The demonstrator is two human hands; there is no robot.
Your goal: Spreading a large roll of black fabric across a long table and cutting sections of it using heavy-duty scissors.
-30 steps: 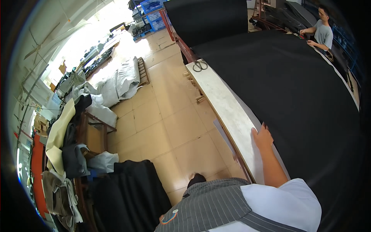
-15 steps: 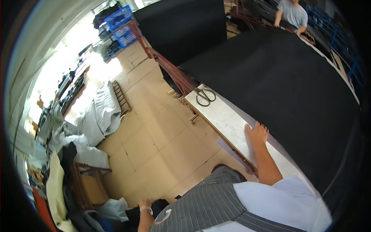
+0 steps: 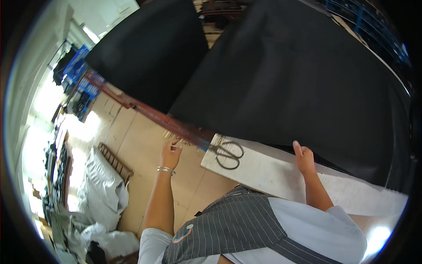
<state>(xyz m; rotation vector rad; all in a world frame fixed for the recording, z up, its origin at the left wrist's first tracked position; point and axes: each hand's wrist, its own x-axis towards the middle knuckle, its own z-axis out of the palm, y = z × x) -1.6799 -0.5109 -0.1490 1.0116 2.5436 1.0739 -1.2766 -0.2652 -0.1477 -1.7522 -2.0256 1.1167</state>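
A wide sheet of black fabric (image 3: pixel 281 83) spreads over the long work table and hangs past its near edge. My right hand (image 3: pixel 305 159) grips this near edge, fingers curled round it, and a dark gap shows under the fabric there. To the left, my left hand (image 3: pixel 171 154), with bracelets at the wrist, is raised in the air beyond the table's end. Its fingers are loosely bent and apart, with nothing seen in them. Black-handled scissors (image 3: pixel 229 155) lie on the white tabletop (image 3: pixel 259 165) between my hands, their blades blurred.
Another black sheet (image 3: pixel 149 53) hangs at the far left above a reddish-brown metal frame (image 3: pixel 149 113). Blue crates (image 3: pixel 79 66) are stacked further back. White sacks (image 3: pixel 101 185) and a wooden rack (image 3: pixel 115 163) stand on the tiled floor at left.
My left hand has risen from low by my side to beside the table's end. My right hand has gone from resting on the tabletop edge to gripping the fabric. The view has turned rightward.
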